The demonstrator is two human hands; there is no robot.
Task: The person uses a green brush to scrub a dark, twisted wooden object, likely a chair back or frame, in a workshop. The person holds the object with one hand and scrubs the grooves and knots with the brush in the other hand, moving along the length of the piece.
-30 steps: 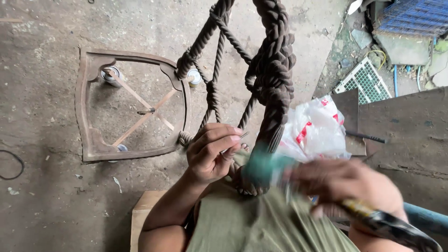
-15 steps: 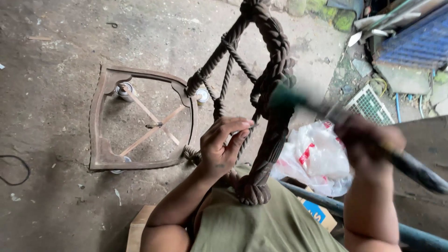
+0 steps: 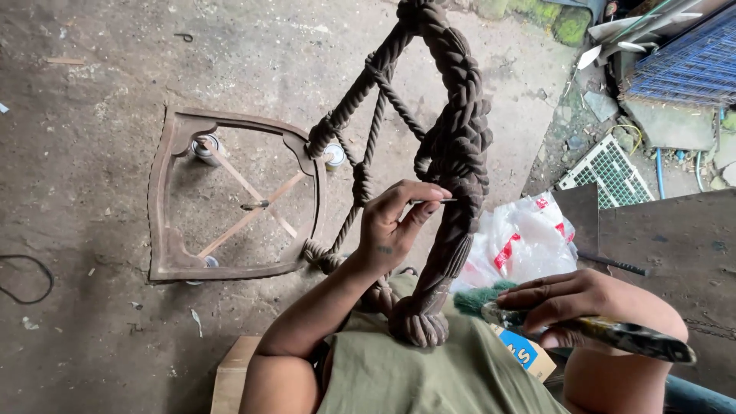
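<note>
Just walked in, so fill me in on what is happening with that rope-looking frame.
A person sits over a dark brown chair back carved like twisted rope, its lower end resting on their lap. The left hand pinches a thin nail-like pin against the thick braided side of the carving. The right hand grips a paintbrush with green bristles low beside the lap, away from the carving. A matching wooden seat frame lies on the concrete floor, and a plastic bag sits to the right.
</note>
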